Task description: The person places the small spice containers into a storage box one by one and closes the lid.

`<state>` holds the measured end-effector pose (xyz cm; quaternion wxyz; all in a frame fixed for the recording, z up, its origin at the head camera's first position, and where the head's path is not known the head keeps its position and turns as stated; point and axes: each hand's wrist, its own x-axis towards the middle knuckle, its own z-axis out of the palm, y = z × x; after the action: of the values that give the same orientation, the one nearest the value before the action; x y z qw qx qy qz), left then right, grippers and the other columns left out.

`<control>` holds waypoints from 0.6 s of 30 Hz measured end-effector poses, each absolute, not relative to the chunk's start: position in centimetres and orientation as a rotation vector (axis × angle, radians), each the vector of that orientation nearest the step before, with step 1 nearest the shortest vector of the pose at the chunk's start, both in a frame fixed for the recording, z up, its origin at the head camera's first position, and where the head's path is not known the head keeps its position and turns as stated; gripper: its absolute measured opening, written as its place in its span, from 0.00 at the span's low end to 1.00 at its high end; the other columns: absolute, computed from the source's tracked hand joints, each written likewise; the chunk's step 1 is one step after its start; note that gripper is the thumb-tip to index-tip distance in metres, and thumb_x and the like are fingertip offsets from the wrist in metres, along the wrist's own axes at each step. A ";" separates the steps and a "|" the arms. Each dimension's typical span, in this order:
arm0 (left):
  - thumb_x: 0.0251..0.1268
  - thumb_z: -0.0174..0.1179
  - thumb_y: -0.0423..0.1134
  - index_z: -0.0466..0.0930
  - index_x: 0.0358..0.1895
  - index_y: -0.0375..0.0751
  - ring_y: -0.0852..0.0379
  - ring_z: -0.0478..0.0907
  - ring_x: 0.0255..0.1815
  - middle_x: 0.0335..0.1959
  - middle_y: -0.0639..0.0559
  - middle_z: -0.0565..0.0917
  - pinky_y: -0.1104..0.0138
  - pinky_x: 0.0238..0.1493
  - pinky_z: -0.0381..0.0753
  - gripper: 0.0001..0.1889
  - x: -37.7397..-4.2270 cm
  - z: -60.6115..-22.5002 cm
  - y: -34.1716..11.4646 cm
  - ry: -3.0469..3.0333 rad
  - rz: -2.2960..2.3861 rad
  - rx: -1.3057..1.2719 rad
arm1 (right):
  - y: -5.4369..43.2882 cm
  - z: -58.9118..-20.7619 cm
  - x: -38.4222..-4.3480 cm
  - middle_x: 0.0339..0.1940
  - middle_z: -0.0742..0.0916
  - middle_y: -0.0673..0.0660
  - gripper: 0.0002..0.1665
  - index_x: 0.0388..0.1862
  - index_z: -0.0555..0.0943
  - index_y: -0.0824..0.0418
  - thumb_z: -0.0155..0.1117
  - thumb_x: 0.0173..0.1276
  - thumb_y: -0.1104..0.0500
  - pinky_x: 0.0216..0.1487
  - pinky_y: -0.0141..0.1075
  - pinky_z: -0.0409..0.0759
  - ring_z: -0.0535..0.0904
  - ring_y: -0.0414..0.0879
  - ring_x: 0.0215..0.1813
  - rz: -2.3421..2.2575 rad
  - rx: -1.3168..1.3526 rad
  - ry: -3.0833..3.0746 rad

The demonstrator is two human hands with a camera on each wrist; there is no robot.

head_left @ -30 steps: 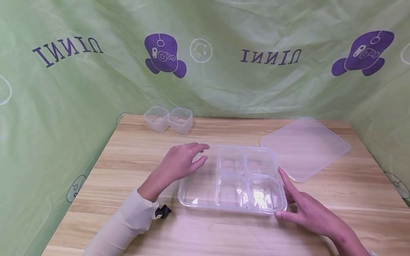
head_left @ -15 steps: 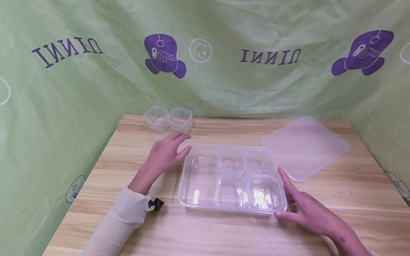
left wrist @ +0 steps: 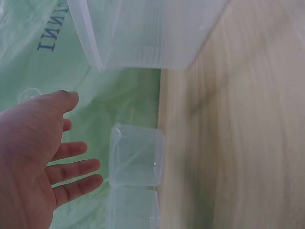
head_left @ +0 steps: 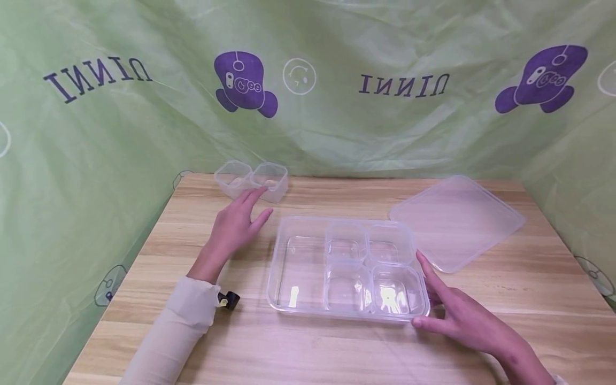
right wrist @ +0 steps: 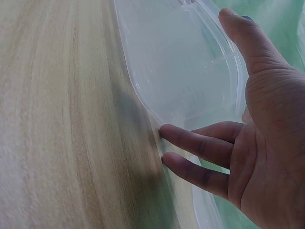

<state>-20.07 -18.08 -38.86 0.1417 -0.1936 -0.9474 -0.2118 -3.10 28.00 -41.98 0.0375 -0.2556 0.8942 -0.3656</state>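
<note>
A clear rectangular food container (head_left: 300, 278) sits on the table with several small square cups (head_left: 347, 289) filling its right part; its left part holds no cup. My right hand (head_left: 462, 315) rests at the container's right side, fingers spread and fairly straight, thumb at the front corner. Two more small clear cups (head_left: 270, 184) stand side by side at the back left. My left hand (head_left: 234, 224) reaches toward them, palm turned inward and holding nothing. In the left wrist view its fingers are spread, apart from the cups (left wrist: 136, 155). Contact cannot be judged from the head view.
A translucent flat lid (head_left: 457, 222) lies at the back right, close to the container's corner. Behind the wooden table (head_left: 308, 347) hangs a green printed cloth (head_left: 332, 128), which also runs along both sides. A black strap piece (head_left: 228, 300) shows at my left wrist.
My left hand has moved from over the container's left part, leftward and back, to the two small cups. My right hand and the container have stayed put.
</note>
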 end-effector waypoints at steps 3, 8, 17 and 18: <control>0.77 0.59 0.53 0.65 0.78 0.48 0.35 0.76 0.64 0.69 0.39 0.74 0.38 0.50 0.79 0.32 -20.4 -39.1 -18.6 -2.741 -0.626 -0.502 | 28.0 -41.9 -3.1 0.56 0.87 0.58 0.71 0.86 0.36 0.52 0.79 0.63 0.52 0.48 0.37 0.83 0.85 0.37 0.46 -1.119 -0.763 2.745; 0.76 0.60 0.49 0.65 0.77 0.45 0.35 0.73 0.67 0.71 0.39 0.73 0.37 0.56 0.77 0.32 -21.5 -39.5 -19.8 -2.690 -0.702 -0.449 | 28.0 -42.0 -3.2 0.56 0.87 0.57 0.72 0.86 0.35 0.49 0.80 0.63 0.51 0.50 0.37 0.83 0.85 0.36 0.46 -1.108 -0.721 2.750; 0.73 0.64 0.44 0.65 0.76 0.40 0.32 0.70 0.67 0.69 0.36 0.70 0.37 0.63 0.70 0.33 -23.4 -40.3 -21.6 -2.565 -0.844 -0.312 | 27.8 -42.0 -3.2 0.57 0.87 0.58 0.71 0.86 0.35 0.51 0.79 0.64 0.51 0.50 0.38 0.84 0.85 0.37 0.47 -1.113 -0.739 2.738; 0.73 0.65 0.44 0.64 0.76 0.41 0.32 0.70 0.67 0.70 0.36 0.69 0.37 0.63 0.70 0.33 -23.6 -40.4 -21.6 -2.563 -0.859 -0.303 | 27.8 -42.0 -3.1 0.56 0.87 0.58 0.71 0.86 0.35 0.51 0.79 0.64 0.51 0.50 0.38 0.83 0.85 0.37 0.47 -1.116 -0.735 2.739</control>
<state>-23.59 -21.64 -40.38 0.2093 -0.1089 -0.9213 -0.3090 -3.14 27.84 -41.95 0.0469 -0.2409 0.8977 -0.3659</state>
